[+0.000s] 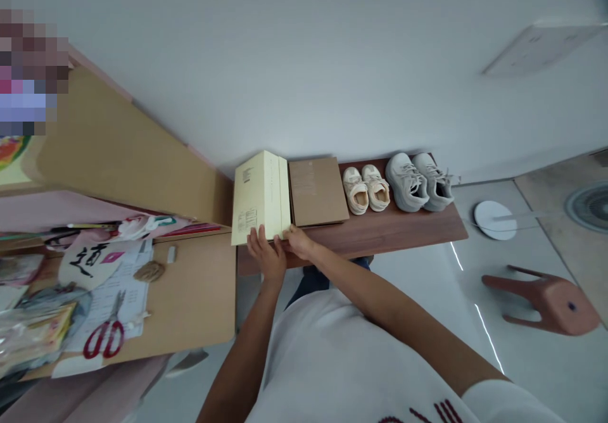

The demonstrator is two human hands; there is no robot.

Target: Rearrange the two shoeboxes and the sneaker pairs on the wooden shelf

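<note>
A pale yellow cardboard box [253,189] with printed panels on its top rests at the left end of the brown wooden bench, tight against the wall side. My left hand [266,253] lies over the box's near edge, its fingers on the top panel and its thumb toward the right. Beside it, my right hand [299,242] is closed at the near right corner of the same box, with the fingertips partly hidden. Touching or almost touching the box on the right is a brown cardboard box [317,190] with tape on top.
Small cream shoes [365,190] and larger grey-white sneakers [418,182] stand farther right on the bench [403,236]. On the left, a desk [194,290] carries red-handled scissors [105,334], papers and plastic bags. A pink-brown stool [546,303] is on the floor at right, near a fan [591,206].
</note>
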